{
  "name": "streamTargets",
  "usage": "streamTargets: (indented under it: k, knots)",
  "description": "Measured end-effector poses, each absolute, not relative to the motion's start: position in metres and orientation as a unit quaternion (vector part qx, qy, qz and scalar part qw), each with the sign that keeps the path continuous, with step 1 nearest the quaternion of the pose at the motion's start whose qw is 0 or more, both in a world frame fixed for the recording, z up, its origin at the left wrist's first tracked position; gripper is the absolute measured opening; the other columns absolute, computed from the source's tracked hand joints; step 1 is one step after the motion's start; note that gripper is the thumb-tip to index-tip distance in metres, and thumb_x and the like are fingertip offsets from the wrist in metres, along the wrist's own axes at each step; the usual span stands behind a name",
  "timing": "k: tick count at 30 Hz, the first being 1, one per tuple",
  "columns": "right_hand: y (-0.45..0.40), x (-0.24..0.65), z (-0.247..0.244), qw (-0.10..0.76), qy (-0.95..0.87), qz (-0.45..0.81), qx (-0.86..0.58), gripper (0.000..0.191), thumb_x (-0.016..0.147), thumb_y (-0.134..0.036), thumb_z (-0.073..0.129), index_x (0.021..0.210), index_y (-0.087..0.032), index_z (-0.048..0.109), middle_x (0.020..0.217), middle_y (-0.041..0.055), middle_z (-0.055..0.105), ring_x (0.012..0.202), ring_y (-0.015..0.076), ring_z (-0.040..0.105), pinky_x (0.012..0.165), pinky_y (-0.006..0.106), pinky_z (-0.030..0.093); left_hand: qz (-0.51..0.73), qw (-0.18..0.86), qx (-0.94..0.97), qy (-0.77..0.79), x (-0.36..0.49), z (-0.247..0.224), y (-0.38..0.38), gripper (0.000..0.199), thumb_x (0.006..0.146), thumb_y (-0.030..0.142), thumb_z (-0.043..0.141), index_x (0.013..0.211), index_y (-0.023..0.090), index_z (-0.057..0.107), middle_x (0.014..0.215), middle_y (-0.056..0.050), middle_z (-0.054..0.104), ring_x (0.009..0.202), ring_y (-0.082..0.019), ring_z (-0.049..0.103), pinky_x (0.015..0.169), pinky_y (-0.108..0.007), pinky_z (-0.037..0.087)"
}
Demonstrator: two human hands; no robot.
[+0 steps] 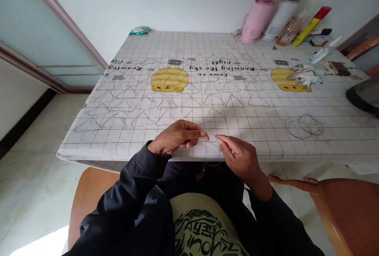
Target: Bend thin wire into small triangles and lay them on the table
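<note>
Between my two hands runs a thin wire [212, 134], pinched at the front edge of the table. My left hand [185, 134] is closed, its thumb and forefinger pressed together on the wire. A short gap to the right, my right hand [239, 154] also pinches it with the fingertips. A loop of thin wire hangs below the table edge between the hands. Beyond them, many bent wire triangles [215, 115] lie in rows on the cloth. A loose coil of wire [306, 126] rests to the right of my right hand.
A checked tablecloth [254, 145] with yellow bear prints covers the table. Along the back right stand a pink bottle-shaped device [257, 20], a white one [280, 19] and a yellow-red box [310, 27]. A crumpled cloth [306, 75] lies nearer. Wooden chairs [349, 208] flank the table front.
</note>
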State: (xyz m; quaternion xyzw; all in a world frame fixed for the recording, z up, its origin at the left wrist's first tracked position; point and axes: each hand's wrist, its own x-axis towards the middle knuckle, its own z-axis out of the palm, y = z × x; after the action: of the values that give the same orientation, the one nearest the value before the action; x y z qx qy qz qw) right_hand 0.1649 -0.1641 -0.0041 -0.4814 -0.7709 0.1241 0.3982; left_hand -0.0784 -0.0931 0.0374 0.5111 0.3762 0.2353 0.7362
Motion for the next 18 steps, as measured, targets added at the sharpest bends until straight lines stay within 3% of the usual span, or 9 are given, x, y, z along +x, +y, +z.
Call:
streamTargets:
  k: [7, 12, 18]
  knots:
    - [-0.158, 0.153, -0.003, 0.401, -0.767, 0.142, -0.480, 0.030, 0.114, -0.027, 0.053, 0.128, -0.026, 0.079, 0.077, 0.0026, 0.077, 0.067, 0.0204, 0.074, 0.070, 0.034, 0.062, 0.235, 0.754, 0.495, 0.363, -0.076, 0.034, -0.093, 0.038, 0.089, 0.055, 0.086, 0.094, 0.017, 0.090, 0.052, 0.001, 0.051, 0.043, -0.007, 0.032, 0.041, -0.022, 0.019]
    - [-0.157, 0.150, -0.007, 0.378, -0.779, 0.132, -0.482, 0.037, 0.115, -0.025, 0.043, 0.133, -0.024, 0.075, 0.076, 0.0035, 0.075, 0.066, 0.0211, 0.072, 0.066, 0.035, 0.058, 0.239, 0.767, 0.482, 0.351, -0.080, 0.037, -0.093, 0.041, 0.090, 0.058, 0.084, 0.092, 0.017, 0.088, 0.053, 0.001, 0.049, 0.044, -0.008, 0.032, 0.040, -0.023, 0.016]
    - [-0.157, 0.145, -0.006, 0.383, -0.757, 0.085, -0.522, 0.031, 0.114, -0.025, 0.049, 0.123, -0.020, 0.078, 0.078, 0.0061, 0.079, 0.062, 0.0209, 0.072, 0.063, 0.034, 0.053, 0.214, 0.803, 0.452, 0.323, -0.080, 0.029, -0.092, 0.035, 0.093, 0.049, 0.082, 0.094, 0.015, 0.087, 0.052, 0.000, 0.053, 0.043, -0.007, 0.027, 0.042, -0.024, 0.011]
